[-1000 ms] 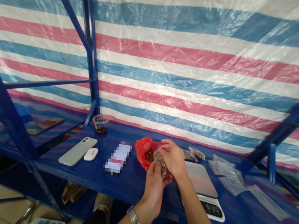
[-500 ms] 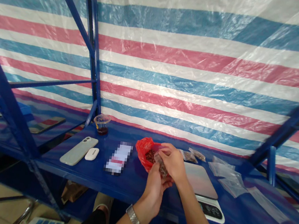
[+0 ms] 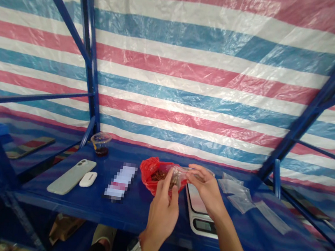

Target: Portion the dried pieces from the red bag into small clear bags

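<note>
My left hand (image 3: 162, 212) and my right hand (image 3: 207, 188) together hold a small clear plastic bag (image 3: 177, 175) with brown bits inside, just above the blue table (image 3: 131, 207). The left fingers pinch its left side, the right fingers pinch its right edge. Directly behind the bag lies an open red plastic bag (image 3: 151, 172) holding more brown bits. A white digital scale (image 3: 197, 213) sits under my right wrist.
A pale phone (image 3: 71, 176), a white earbud case (image 3: 88, 178), a blurred packet (image 3: 119, 181) and a small cup (image 3: 100, 143) lie to the left. Empty clear bags (image 3: 239, 191) are spread on the right. Blue frame posts (image 3: 87, 48) stand around, with a striped tarp behind.
The view has shifted, so everything sits further left in frame. Both hands have lifted the small clear bag up and stretched it between them; the right hand moved off to its right edge.
</note>
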The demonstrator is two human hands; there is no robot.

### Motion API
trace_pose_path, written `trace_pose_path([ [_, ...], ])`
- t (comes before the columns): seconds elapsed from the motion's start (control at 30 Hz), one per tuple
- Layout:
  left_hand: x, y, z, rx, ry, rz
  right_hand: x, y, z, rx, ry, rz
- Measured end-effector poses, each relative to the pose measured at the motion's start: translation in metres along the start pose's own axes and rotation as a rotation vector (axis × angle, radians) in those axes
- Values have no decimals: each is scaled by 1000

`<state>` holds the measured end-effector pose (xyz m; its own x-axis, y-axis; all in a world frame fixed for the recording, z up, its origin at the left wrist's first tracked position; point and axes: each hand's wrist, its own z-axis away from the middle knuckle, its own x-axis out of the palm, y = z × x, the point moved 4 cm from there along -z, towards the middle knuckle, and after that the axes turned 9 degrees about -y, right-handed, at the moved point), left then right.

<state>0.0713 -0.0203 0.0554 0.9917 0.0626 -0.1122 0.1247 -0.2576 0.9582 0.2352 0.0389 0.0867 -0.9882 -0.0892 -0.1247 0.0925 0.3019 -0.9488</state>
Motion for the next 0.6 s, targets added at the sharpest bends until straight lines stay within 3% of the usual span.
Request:
trace_pose_path([
  [0.13,-5,9,4,7,-5,-203,-49,14,5,38,79,133],
  [0.27,-7,7,2,-11,-18,-297,-90,45,11,185,161,483],
  [0.37,-7,2,0,-37,-30,-330,-106,58,17,228,246,710],
  [0.6,1,-3,0,29,-67,-343,-126,58,26,222,388,869],
])
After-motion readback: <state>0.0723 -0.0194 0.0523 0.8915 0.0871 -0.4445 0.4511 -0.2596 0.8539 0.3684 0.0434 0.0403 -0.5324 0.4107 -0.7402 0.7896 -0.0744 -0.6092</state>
